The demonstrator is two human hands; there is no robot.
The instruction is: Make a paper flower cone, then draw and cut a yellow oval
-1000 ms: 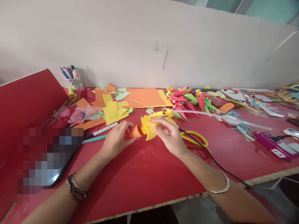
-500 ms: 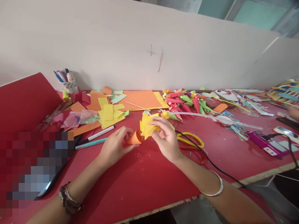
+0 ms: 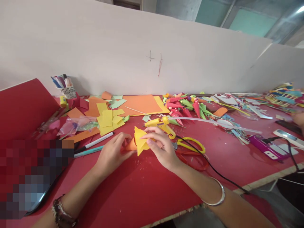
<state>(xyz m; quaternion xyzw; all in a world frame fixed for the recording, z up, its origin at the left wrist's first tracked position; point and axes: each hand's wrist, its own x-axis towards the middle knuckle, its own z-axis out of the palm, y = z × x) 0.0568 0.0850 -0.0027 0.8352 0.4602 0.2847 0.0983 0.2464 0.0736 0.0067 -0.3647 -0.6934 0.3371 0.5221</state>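
My left hand is closed around an orange paper cone, whose wide mouth faces right. Between the fingers of my right hand is a folded yellow paper piece with pointed edges. The yellow paper meets the cone's mouth and covers it; whether its tip sits inside is hidden. Just behind my right hand lies a yellow glue gun with a long clear glue stick in its back. Scissors with yellow and red handles rest to the right of that hand.
Yellow paper pieces and orange sheets lie at the back. Pink and green paper cones are heaped right of them. A purple power strip and black cord lie right. Pens lie left. Another person's hand shows far right.
My right hand has brought the yellow paper left and down against the orange cone's mouth. The glue gun, partly covered before, now shows more fully. The camera view has shifted slightly.
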